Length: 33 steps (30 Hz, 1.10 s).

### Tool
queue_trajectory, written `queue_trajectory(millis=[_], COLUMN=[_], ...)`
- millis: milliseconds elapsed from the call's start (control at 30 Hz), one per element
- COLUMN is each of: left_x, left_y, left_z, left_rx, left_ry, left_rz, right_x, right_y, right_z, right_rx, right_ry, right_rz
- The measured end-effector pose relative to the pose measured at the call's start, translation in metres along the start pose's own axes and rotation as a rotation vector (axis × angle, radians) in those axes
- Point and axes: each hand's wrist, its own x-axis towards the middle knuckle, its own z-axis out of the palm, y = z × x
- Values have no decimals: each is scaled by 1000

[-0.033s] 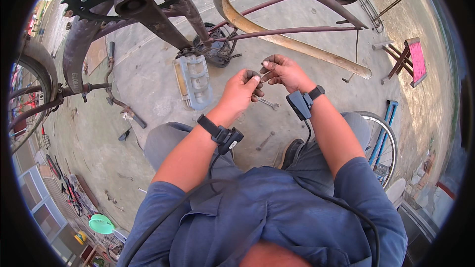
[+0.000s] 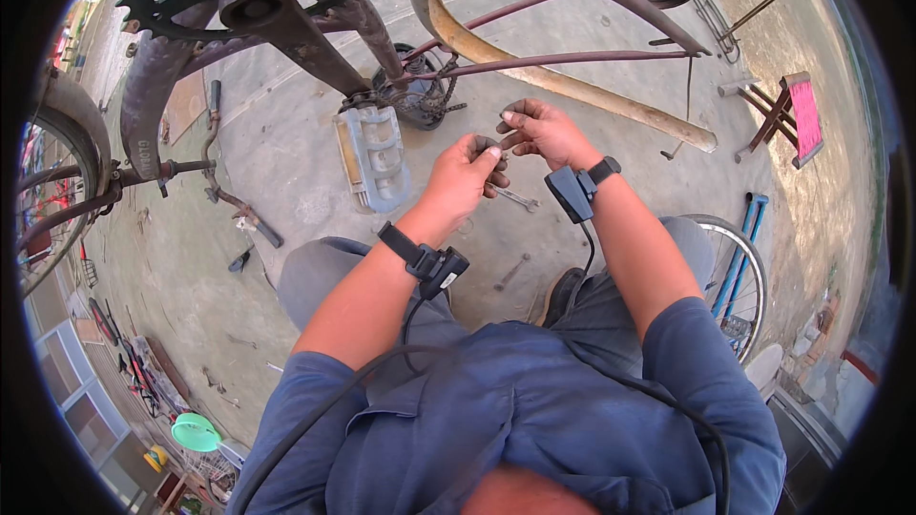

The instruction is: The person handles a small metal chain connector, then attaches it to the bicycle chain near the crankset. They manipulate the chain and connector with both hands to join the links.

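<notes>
My left hand point(image 2: 465, 178) and my right hand point(image 2: 546, 131) meet in front of me, fingertips together. Both pinch a small dark metal part point(image 2: 500, 145) held between them; its shape is too small to tell. Each wrist wears a black strap with a cabled device. Just below the hands a spanner point(image 2: 516, 197) lies on the concrete. Left of my left hand, a grey pedal point(image 2: 373, 158) hangs on the rusty crank point(image 2: 296, 29) of an upturned bicycle. The chain point(image 2: 425, 100) bunches beyond the hands.
A toothed chainring point(image 2: 172, 0) and the frame tubes point(image 2: 572, 62) arch overhead. A wheel point(image 2: 52, 191) stands at the left, another wheel point(image 2: 739, 277) lies by my right knee. A small stool point(image 2: 787, 114) is at the right. Loose tools point(image 2: 239, 215) are scattered on the ground.
</notes>
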Motion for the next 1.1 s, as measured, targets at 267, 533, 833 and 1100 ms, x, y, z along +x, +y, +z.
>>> queue_trajectory(millis=[267,533,833,1100], left_x=[-17,-27,-21,-15], left_y=[1,-2,-4,-6], left_z=[-12,-22,-25,-24], left_rx=[7,-11,-11,-22], left_ry=[1,28,39,43], left_rz=[4,-25,-33,-39], right_x=[98,132,133,111], right_y=[16,26,37,36], right_z=[43,63,55,39], right_rx=[-200,-211,-398,-371], right_ry=[174,273,449,621], right_rz=[-167,-182,-343,-508])
